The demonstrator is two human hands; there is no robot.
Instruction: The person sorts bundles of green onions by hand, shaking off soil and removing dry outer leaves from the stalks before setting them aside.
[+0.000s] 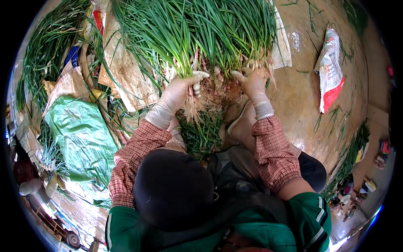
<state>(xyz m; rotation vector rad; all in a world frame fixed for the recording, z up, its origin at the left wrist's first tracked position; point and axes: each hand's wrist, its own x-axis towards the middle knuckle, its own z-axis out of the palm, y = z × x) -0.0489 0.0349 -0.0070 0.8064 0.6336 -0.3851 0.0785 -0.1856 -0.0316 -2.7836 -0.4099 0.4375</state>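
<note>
A large heap of spring onions (201,29), with long green leaves, pinkish-white stems and stringy roots, lies in front of me with its root ends toward me. My left hand (184,88), in a pale glove, is closed round a small bunch of spring onions (183,63) just above the roots, which hang below the fist. To its right, my gloved right hand (253,84) pinches at the stem ends of the heap with thumb and fingers closed. What exactly sits between those fingertips is partly hidden. Between the two hands, tangled soil-brown roots (216,86) show.
Loose green leaves (203,132) lie between my boots (244,124). Left of me are a green plastic sack (79,134), worn woven sacks (126,63) and more piled greens (50,63). A white-and-red sack (330,71) lies on the brown floor (302,92) at right.
</note>
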